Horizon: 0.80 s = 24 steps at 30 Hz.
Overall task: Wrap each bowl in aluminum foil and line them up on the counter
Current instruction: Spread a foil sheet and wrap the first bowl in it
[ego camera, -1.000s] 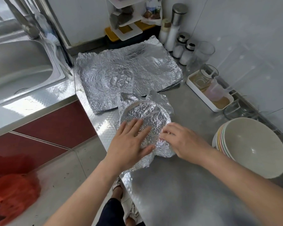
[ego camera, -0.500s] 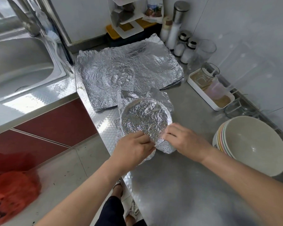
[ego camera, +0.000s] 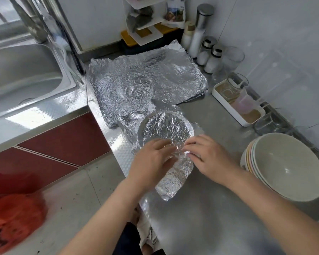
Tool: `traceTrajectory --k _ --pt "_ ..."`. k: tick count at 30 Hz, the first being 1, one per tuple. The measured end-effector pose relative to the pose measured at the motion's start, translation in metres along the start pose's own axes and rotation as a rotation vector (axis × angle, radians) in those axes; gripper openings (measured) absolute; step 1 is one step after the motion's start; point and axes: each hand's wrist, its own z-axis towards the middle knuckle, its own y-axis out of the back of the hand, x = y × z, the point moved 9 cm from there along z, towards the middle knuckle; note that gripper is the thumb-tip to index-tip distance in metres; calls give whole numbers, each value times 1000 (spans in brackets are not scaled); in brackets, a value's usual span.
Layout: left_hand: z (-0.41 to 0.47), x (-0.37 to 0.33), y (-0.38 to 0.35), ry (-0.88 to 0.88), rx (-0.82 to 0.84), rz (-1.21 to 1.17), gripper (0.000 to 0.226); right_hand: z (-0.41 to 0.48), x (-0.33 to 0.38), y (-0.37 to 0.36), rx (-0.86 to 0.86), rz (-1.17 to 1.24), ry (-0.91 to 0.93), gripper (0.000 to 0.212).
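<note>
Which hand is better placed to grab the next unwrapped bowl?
Probably the right hand: the stack of bowls lies on its side; the left hand is farther, at the foil-covered bowl.

One foil-covered bowl (ego camera: pixel 164 129), one stack of bare bowls (ego camera: pixel 287 168) (count unclear), two shakers (ego camera: pixel 206 52).

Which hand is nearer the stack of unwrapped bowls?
Right. The right hand holds the foil left of the stack, apart from it; the left hand holds it farther left.

1 head-worn wide-angle view, forward and steeply down, close above the counter (ego camera: pixel 210 208), sink (ego camera: pixel 26 74) at left
</note>
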Motion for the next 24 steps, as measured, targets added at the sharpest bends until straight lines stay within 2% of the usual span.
traceTrajectory --k 4,8,13,19,24 --pt "-13 17 -7 -106 134 47 40 -2 21 -6 2 -107 111 18" --pt "-15 23 -14 -115 146 30 41 -4 27 -7 -9 -157 174 19" --pt "-14 15 -14 -117 73 77 38 -4 24 -19 -2 -224 194 21" --pt "-22 -11 -21 32 77 249 31 -10 20 -12 29 -291 301 24" --pt "-23 -20 -17 -32 1 193 26 -12 17 -4 77 -246 298 27"
